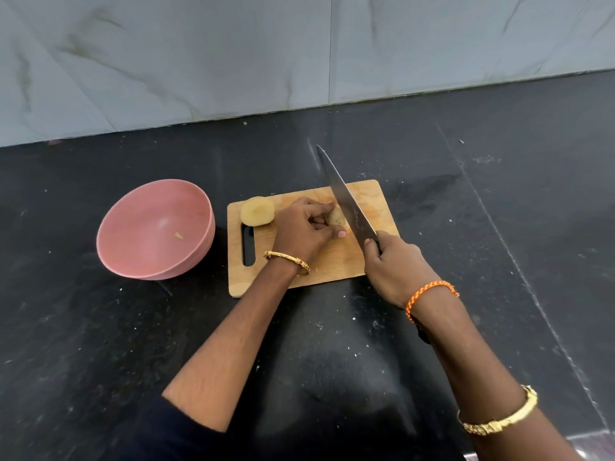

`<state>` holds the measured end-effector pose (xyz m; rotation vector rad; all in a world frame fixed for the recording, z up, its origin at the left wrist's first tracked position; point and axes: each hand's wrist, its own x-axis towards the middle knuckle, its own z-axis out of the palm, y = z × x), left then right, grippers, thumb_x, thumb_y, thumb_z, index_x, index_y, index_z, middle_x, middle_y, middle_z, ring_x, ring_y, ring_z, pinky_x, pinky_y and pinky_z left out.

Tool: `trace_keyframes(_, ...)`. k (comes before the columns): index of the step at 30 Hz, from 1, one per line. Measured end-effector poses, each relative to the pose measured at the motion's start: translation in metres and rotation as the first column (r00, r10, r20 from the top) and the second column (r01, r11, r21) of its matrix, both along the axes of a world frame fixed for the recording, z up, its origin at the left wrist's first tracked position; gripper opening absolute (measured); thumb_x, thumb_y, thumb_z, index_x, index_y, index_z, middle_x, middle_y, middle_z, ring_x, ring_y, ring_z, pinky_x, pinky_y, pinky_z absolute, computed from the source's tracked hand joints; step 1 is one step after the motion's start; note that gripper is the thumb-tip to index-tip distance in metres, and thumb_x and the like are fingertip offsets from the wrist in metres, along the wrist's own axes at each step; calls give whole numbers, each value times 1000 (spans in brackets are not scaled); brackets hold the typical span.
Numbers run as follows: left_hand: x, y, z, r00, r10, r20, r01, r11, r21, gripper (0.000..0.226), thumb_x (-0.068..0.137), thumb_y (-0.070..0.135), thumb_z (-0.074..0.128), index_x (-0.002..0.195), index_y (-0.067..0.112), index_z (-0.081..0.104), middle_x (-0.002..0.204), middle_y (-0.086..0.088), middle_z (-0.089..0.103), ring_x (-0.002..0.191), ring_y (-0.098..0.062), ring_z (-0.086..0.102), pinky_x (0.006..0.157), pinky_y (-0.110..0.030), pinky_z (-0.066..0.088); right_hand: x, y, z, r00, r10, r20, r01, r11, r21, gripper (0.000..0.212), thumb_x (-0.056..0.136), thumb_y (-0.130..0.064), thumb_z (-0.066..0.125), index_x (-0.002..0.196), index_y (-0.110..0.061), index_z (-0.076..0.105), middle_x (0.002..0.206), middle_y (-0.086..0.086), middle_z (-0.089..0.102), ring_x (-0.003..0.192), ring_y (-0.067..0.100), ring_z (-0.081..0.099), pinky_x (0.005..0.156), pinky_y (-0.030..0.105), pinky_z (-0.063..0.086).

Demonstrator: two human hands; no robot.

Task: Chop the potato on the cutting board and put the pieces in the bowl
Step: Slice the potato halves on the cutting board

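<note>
One small scrap lies in the pink round bowl (154, 229); on the wooden cutting board (332, 264) sits a cut potato half (257, 212), the left hand (301, 232) pinches another potato piece (336, 217), fingertips near the long steel knife (346, 197) gripped by the right hand (392, 264), risking a nick

The cutting board (332, 261) was pale wood, the knife (346, 199) glossy metal, the bowl (133, 261) matt pink, the desk (133, 344) dark, speckled stone.

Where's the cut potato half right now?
In the head view, the potato half lies cut-face up at the cutting board's far left corner, nearest the bowl.
</note>
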<state>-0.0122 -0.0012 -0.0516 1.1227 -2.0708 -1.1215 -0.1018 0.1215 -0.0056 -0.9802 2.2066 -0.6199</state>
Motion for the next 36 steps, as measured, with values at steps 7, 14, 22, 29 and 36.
trace_keyframes(7,0,2,0,1000,17,-1,-17,999,-31,54,60,15,85,110,7,67,99,-4,67,77,-4,57,69,-3,47,23,21,-10,997,-44,-64,49,994,93,28,98,-33,31,84,-13,45,86,14,56,81,34,57,76,38,49)
trace_keyframes(14,1,0,1,999,-6,39,6,1000,-17,52,61,16,85,110,9,67,98,-2,68,75,-2,56,65,-4,47,20,63,9,999,-33,6,32,995,92,30,99,-32,34,80,-16,52,73,7,59,61,18,54,54,26,38)
trace_keyframes(22,3,0,5,1000,23,13,-24,998,53,53,56,14,87,106,9,69,91,0,66,71,-1,54,62,0,45,6,25,5,999,-18,33,17,999,33,29,99,-31,33,81,-18,52,82,10,59,73,22,55,56,26,35)
trace_keyframes(29,3,3,4,999,47,-7,-47,998,43,49,58,13,86,104,10,70,89,7,65,72,1,56,62,-1,46,11,16,7,999,-17,-51,19,998,52,29,98,-30,34,76,-17,48,72,5,55,63,20,54,60,30,43)
trace_keyframes(36,4,3,2,1000,16,-18,-15,1000,21,52,60,12,85,109,7,68,97,-2,69,73,1,55,64,-2,46,20,6,7,993,24,-116,-12,995,102,26,98,-30,32,86,-14,49,77,7,54,78,28,59,77,41,53)
